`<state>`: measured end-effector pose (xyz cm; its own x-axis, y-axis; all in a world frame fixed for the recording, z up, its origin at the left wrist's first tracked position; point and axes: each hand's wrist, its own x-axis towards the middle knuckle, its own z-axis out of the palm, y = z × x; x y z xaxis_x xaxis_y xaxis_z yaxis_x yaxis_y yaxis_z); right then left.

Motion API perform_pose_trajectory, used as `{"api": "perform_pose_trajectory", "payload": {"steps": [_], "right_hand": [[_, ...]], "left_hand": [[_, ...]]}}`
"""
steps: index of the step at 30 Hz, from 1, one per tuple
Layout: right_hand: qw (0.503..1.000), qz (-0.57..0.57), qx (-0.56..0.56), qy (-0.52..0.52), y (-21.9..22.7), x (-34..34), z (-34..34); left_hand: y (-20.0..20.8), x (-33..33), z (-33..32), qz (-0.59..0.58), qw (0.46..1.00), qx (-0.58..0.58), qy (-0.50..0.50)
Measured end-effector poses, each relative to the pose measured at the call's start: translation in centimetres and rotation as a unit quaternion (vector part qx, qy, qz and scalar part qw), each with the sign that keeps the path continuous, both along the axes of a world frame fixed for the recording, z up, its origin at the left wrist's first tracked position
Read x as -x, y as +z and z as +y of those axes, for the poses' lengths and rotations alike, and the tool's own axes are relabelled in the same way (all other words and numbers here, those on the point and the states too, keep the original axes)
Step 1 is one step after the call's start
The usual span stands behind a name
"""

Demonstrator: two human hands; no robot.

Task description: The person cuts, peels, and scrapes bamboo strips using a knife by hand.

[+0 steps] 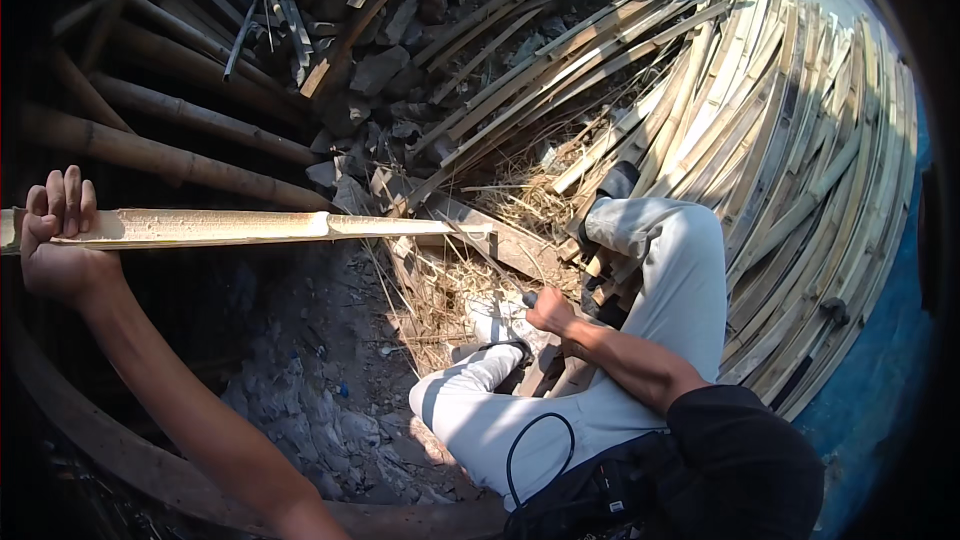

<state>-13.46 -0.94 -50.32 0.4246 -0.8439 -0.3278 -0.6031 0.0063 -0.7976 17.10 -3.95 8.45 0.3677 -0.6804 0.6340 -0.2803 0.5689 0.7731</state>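
Observation:
Held out to the far left, my left hand is closed around a long split bamboo strip. Its pale inner side faces up, and a node ridge crosses it near the middle. The strip's other end reaches above a wooden block amid shavings. My right hand is wrapped round the dark handle of what looks like a knife, in front of my bent legs. A thin blade seems to run up and left from it toward the strip's end, seen nearly edge-on.
Many split bamboo strips lie in a large heap on the right, beside a blue sheet. Whole bamboo poles lie at the upper left. Stones, straw-like shavings and scraps cover the ground.

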Motion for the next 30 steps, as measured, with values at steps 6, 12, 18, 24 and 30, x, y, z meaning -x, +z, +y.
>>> {"api": "perform_pose_trajectory", "payload": {"steps": [6, 12, 18, 24, 30], "right_hand": [[0.973, -0.07, 0.21, 0.063, -0.7, -1.1, -2.3], [0.984, -0.149, 0.098, 0.027, 6.5, -2.6, -0.4], [0.994, -0.089, 0.037, 0.06, 7.8, -1.3, -0.4], [0.986, -0.154, -0.061, 0.023, 25.0, -0.1, -3.5], [0.935, -0.347, -0.017, 0.076, 37.9, 0.4, -3.2]], "left_hand": [[-0.2, -1.3, 1.3, 0.009, 1.0, -0.001, 0.023], [0.1, -0.7, 2.7, 0.017, 1.0, 0.02, 0.013], [-0.8, 2.0, 1.1, 0.013, 0.999, 0.019, 0.028], [-1.4, 4.1, 0.3, 0.025, 0.997, 0.039, 0.065], [-1.4, 6.7, -0.6, 0.017, 0.993, 0.057, 0.104]]}}
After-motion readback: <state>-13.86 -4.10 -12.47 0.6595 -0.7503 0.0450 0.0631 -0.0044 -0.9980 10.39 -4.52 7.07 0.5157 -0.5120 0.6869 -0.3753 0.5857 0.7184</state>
